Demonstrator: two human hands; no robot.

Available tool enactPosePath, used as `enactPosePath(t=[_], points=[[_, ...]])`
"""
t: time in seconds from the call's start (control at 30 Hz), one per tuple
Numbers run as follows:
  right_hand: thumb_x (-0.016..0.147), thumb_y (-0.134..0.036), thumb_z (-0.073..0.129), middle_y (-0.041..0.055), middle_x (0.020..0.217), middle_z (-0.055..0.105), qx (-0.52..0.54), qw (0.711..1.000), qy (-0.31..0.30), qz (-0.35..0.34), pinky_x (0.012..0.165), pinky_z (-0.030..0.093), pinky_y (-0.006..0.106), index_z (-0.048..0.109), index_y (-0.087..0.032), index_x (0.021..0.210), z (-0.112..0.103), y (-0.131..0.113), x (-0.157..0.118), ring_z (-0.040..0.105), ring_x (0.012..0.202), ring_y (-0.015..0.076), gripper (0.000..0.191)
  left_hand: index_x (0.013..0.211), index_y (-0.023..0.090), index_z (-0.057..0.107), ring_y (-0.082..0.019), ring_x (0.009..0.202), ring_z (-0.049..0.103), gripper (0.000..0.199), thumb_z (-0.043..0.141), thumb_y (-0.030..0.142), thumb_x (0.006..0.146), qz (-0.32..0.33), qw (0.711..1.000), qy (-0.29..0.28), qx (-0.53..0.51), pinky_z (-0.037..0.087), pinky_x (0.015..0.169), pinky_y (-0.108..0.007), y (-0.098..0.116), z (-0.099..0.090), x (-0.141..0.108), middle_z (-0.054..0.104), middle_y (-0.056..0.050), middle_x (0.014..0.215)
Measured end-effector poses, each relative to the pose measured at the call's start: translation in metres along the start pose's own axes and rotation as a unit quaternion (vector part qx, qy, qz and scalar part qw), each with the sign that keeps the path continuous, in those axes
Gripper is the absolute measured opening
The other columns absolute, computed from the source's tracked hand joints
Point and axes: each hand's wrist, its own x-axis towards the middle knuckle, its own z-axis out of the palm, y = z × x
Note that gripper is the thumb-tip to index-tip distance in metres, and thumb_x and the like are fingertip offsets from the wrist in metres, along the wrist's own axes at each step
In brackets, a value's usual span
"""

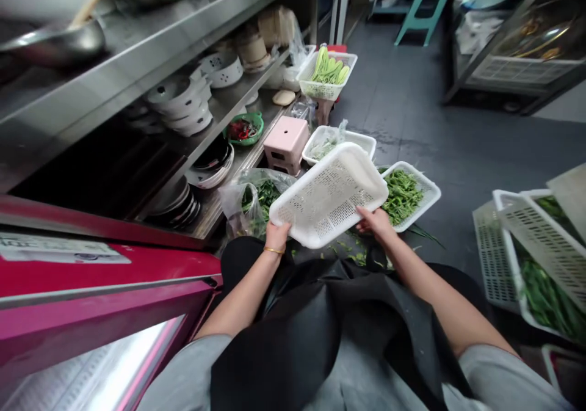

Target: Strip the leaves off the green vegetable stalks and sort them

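A white perforated plastic basket (327, 194) with nothing in it is held tilted in front of me. My left hand (277, 236) grips its lower left corner, and a gold bangle circles that wrist. At the basket's lower right edge, my right hand (376, 223) is closed on the rim. Behind the right hand, a white basket of cut green vegetables (403, 196) rests on the floor. A clear plastic bag of leafy greens (263, 198) lies left of the held basket. Just beyond it, another white basket (361, 140) contains a plastic bag.
Metal shelves (238, 96) with bowls and pots run along the left, above a red cabinet (105, 270). A pink stool (287, 139) and a basket of pale green gourds (327, 72) stand ahead. Stacked crates of greens (544, 258) are at right. A turquoise stool (426, 8) is farther back.
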Motion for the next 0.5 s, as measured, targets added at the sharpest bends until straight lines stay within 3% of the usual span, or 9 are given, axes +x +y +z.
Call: enactPosePath(t=[0.1,0.2,0.27,0.37,0.5], points=[[0.078,-0.034,0.062,0.0053,0.054,0.062,0.032,0.998,-0.039,0.04,0.042,0.049,0.023,0.057,-0.017,0.075,0.008,0.014,-0.001,0.059,0.047,0.0156,0.018,0.112,0.018,0.06,-0.021,0.095,0.061,0.059,0.078,0.031,0.057,0.047,0.991,-0.109,-0.058,0.051,0.076,-0.026,0.016,-0.008,-0.019,0.066,-0.008,0.105],[0.075,-0.032,0.063,0.0059,0.053,0.063,0.049,0.994,-0.073,0.062,0.04,0.048,0.02,0.059,-0.017,0.071,-0.006,0.033,-0.001,0.057,0.044,0.014,0.015,0.134,0.027,0.045,-0.019,0.081,0.064,0.073,0.065,0.056,0.07,-0.017,0.974,-0.196,-0.108,0.054,0.066,-0.03,0.022,-0.017,-0.034,0.064,-0.009,0.109],[0.07,-0.03,0.065,0.006,0.049,0.061,0.048,0.992,-0.077,0.087,0.038,0.046,0.021,0.059,-0.016,0.069,-0.017,0.044,-0.003,0.055,0.042,0.0143,0.015,0.135,0.027,0.044,-0.018,0.071,0.064,0.072,0.063,0.057,0.072,-0.06,0.973,-0.204,-0.092,0.054,0.06,-0.03,0.02,-0.019,-0.034,0.065,-0.008,0.103],[0.064,-0.03,0.067,0.0049,0.046,0.059,0.057,0.991,-0.07,0.101,0.036,0.045,0.021,0.059,-0.017,0.065,-0.024,0.052,-0.01,0.054,0.039,0.0145,0.015,0.13,0.025,0.049,-0.015,0.063,0.063,0.068,0.071,0.043,0.068,-0.081,0.979,-0.178,-0.058,0.053,0.055,-0.027,0.006,-0.019,-0.021,0.067,-0.005,0.087],[0.062,-0.036,0.069,0.0005,0.043,0.052,0.098,0.987,-0.127,0.024,0.032,0.042,0.024,0.056,-0.023,0.057,-0.019,0.044,-0.019,0.047,0.034,0.0143,0.02,0.122,0.02,0.054,-0.016,0.055,0.061,0.068,0.075,0.019,0.058,-0.165,0.979,-0.11,-0.045,0.052,0.052,-0.028,-0.012,-0.016,-0.001,0.066,-0.002,0.07]])
